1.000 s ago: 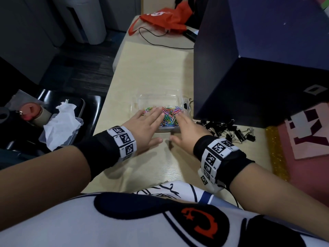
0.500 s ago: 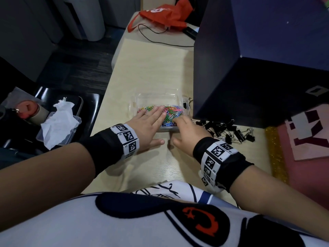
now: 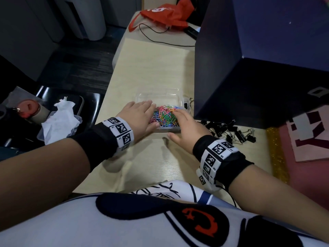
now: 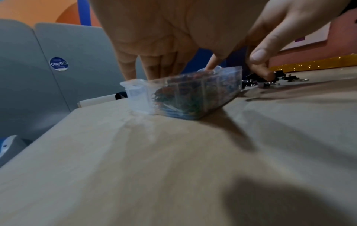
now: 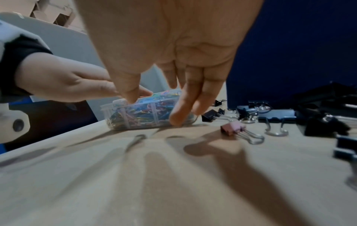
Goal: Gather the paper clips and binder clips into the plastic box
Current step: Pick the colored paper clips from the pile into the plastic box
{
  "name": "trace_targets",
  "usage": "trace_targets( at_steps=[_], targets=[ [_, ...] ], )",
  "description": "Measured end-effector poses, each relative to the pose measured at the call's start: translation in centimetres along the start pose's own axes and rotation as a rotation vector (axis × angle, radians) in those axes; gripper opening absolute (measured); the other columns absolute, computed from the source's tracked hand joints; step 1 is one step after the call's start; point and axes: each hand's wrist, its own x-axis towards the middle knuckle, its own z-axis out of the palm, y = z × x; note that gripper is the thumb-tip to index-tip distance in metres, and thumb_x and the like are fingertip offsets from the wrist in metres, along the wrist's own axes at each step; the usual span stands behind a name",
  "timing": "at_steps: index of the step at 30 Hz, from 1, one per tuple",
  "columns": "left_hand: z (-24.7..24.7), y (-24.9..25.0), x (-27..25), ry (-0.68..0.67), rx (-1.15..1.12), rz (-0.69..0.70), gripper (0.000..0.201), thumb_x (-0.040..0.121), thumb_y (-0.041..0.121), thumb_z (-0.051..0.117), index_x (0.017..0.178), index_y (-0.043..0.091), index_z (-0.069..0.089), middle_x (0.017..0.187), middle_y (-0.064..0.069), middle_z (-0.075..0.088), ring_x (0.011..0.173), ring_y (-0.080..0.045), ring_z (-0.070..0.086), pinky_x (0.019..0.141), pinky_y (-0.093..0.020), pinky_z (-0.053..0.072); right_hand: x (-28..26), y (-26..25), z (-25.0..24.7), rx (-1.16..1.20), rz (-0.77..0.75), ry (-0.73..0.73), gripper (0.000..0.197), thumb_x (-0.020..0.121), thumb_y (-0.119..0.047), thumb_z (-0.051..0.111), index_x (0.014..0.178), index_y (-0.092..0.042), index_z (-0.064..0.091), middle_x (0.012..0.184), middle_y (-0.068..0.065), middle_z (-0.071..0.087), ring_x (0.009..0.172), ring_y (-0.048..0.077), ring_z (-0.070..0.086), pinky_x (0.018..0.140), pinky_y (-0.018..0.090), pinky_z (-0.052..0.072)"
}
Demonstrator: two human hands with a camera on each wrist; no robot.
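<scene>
A clear plastic box (image 3: 156, 97) sits mid-table, heaped with colourful paper clips (image 3: 164, 115). My left hand (image 3: 142, 114) lies flat over the box's left side, its straight fingers on the clips. On the right side my right hand (image 3: 183, 122) rests with fingers extended along the heap. The right wrist view shows those fingers (image 5: 185, 107) reaching down beside the box (image 5: 119, 113) at its end. Black binder clips (image 3: 229, 132) lie in a loose pile to the right. A pink binder clip (image 5: 231, 130) and one stray paper clip (image 5: 137, 140) lie on the table nearer me.
A large dark blue box (image 3: 258, 77) stands directly right of the plastic box and behind the binder clips. Pink card (image 3: 306, 139) and a gold glitter strip (image 3: 276, 154) lie at the right. A red bag (image 3: 165, 13) and cable sit at the far end.
Both hands have slid forward from the box's near edge onto it. The clip heap now lies further inside the box, under my fingers.
</scene>
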Motion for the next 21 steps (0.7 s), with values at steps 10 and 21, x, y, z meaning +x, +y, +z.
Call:
trace_targets(
  at_steps=[10,21],
  targets=[
    [-2.2,-0.9,1.3,-0.161,0.083,-0.055,0.027,0.097,0.027,0.044,0.101,0.010,0.064,0.094,-0.011,0.067,0.089,-0.031,0.063,0.067,-0.032,0.045,-1.7,0.5,0.4,-0.004,0.010,-0.033,0.027,0.094,-0.043,0.048,0.095,-0.019,0.061,0.096,-0.002,0.059,0.086,0.019,0.057,0.074,0.031,0.047],
    [-2.6,-0.5,0.6,-0.074,-0.058,-0.098,0.025,0.094,0.023,0.044,0.102,0.013,0.065,0.101,-0.010,0.065,0.093,-0.030,0.060,0.072,-0.032,0.046,-1.8,1.4,1.0,0.122,0.131,0.054,0.029,0.098,-0.036,0.041,0.115,-0.017,0.056,0.117,0.005,0.053,0.105,0.023,0.054,0.089,0.035,0.045]
  ],
)
